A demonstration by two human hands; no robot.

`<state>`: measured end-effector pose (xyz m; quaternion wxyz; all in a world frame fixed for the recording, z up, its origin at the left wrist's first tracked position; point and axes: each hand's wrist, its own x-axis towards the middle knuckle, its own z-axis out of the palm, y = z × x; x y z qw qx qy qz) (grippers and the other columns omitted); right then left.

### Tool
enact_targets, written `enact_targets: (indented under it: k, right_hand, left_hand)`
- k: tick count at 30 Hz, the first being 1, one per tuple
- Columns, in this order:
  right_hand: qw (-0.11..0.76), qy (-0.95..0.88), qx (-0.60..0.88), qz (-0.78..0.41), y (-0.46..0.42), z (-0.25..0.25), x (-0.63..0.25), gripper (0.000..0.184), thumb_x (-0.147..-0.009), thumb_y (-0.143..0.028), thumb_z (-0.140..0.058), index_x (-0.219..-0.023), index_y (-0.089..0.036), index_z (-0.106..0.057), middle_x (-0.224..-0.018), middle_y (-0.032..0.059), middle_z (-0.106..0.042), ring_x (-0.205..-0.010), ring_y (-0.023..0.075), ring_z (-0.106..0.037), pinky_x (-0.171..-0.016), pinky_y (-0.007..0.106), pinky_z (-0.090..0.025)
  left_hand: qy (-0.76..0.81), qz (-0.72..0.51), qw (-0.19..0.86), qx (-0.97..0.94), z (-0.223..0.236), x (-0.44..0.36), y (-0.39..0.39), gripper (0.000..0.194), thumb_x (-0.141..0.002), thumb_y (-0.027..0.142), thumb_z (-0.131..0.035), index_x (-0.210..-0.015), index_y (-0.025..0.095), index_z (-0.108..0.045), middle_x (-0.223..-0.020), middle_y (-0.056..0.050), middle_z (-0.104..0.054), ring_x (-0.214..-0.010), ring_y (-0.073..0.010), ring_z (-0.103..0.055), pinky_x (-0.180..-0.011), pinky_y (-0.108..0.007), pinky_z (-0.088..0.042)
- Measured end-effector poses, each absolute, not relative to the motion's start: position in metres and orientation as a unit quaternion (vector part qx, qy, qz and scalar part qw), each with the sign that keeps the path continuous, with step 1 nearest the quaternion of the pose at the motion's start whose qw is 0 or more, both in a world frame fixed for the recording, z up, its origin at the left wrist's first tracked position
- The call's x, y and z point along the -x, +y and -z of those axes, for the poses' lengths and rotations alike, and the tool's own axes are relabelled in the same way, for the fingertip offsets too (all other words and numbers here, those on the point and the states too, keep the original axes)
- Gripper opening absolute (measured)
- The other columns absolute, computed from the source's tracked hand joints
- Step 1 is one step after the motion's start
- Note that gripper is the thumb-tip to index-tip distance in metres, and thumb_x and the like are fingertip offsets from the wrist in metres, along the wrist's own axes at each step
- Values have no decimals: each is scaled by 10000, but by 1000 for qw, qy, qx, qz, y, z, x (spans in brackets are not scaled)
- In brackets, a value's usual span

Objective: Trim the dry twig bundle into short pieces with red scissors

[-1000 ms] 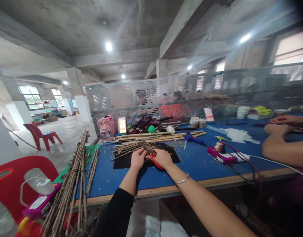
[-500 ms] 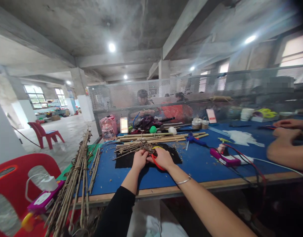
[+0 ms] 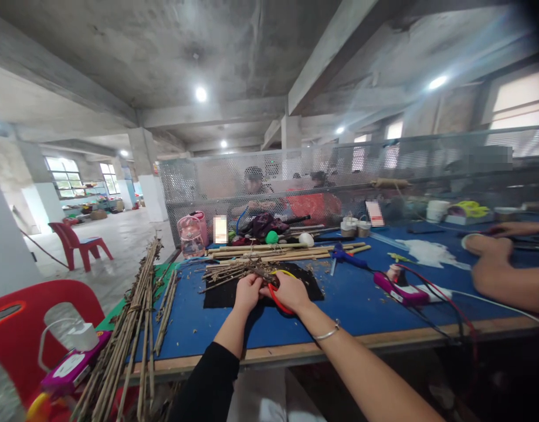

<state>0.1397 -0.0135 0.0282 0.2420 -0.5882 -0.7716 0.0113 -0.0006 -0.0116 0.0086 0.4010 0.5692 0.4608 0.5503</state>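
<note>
My right hand (image 3: 292,292) is wrapped round a pair of pruning shears with red and yellow handles (image 3: 278,302). Its dark blades point up and left, in front of my left hand. My left hand (image 3: 248,293) is closed in a pinch beside the blades, its fingertips close to my right hand's. Whatever sits between those fingers is too small and covered to make out. Both hands are over a black mat (image 3: 311,284) strewn with bits of bark. Just beyond the left hand lies a heap of short brown twigs (image 3: 225,273).
Long sticks (image 3: 135,316) lean in a bundle over the table's left edge. Behind the mat lie pale rods (image 3: 291,254). A blue glue gun (image 3: 351,257) and purple power strip (image 3: 401,291) are to the right. A co-worker's arm (image 3: 493,269) rests at far right.
Both hands keep nearly the same place and grip over the mat. The shears' blades tilt slightly differently. The whole view shifts a little as my head moves.
</note>
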Motion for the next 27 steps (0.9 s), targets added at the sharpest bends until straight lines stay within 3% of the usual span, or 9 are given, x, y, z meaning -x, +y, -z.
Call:
enact_targets:
  k: [10, 27]
  right_hand:
    - [228, -761, 607, -24, -13, -27, -140, 500, -665, -683, -471, -816, -226, -607, -816, 70, -666, -777, 216, -618, -644, 270, -392]
    - [270, -777, 569, -7, -11, -26, -140, 459, -691, -601, -515, -900, -195, -557, -904, 66, -628, -880, 213, -574, -687, 275, -376]
  left_hand:
    - [458, -543, 409, -572, -12, 1, -15, 263, -730, 383, -502, -799, 157, -619, -658, -17, -616, -436, -74, -452, -405, -184, -370]
    - [453, -550, 425, -558, -11, -2, -13, 250, -733, 340, -509, -857, 146, -607, -705, -27, -616, -443, -70, -456, -398, -184, -391]
